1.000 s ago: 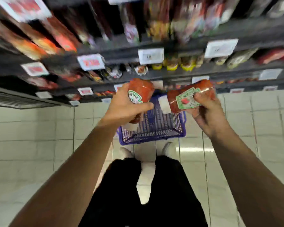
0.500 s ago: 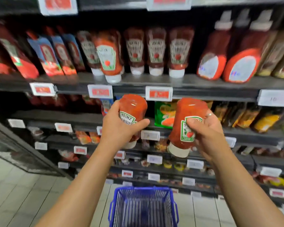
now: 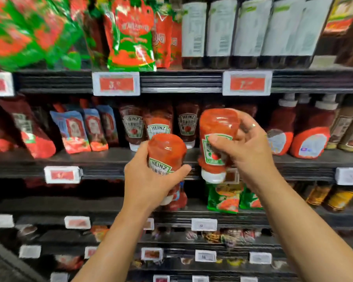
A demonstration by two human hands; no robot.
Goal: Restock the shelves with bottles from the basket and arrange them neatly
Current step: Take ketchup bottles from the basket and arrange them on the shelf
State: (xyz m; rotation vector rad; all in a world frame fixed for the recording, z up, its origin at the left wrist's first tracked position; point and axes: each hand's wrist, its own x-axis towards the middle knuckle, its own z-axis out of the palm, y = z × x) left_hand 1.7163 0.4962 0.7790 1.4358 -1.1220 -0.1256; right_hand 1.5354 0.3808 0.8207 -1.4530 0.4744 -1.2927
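Head view, left hand [image 3: 149,180]: wrapped round the left bottle [image 3: 166,157], thumb across the label front, fingers behind; bottle cap-down, its cap mostly hidden under the palm; held in front of the shelf [image 3: 102,157] edge, lower than the other bottle
Head view, right hand [image 3: 247,147]: grips the right bottle [image 3: 217,139] from its right side, thumb on the label, fingers curled round the back, a ring on one finger; bottle cap-down, white cap clear below the hand, tilted slightly; it overlaps the shelf lip in the picture, whether it touches I cannot tell
Bottles: just beside each other, a narrow gap between them
Shelf row [image 3: 159,125]: matching ketchup bottles stand cap-down at the back of the middle shelf, directly behind both hands; dark open room shows behind the right bottle, between the row and the big red bottles [image 3: 310,131] to the right
Edges: pouches [image 3: 77,129] lean to the left of the row; price tags [image 3: 116,83] line the shelf fronts
Hidden or unclear: the row's rightmost stretch is covered by the right bottle and hand; upper-left bags [image 3: 29,31] are smeared by blur; lower shelves dim, goods hard to read; basket out of view
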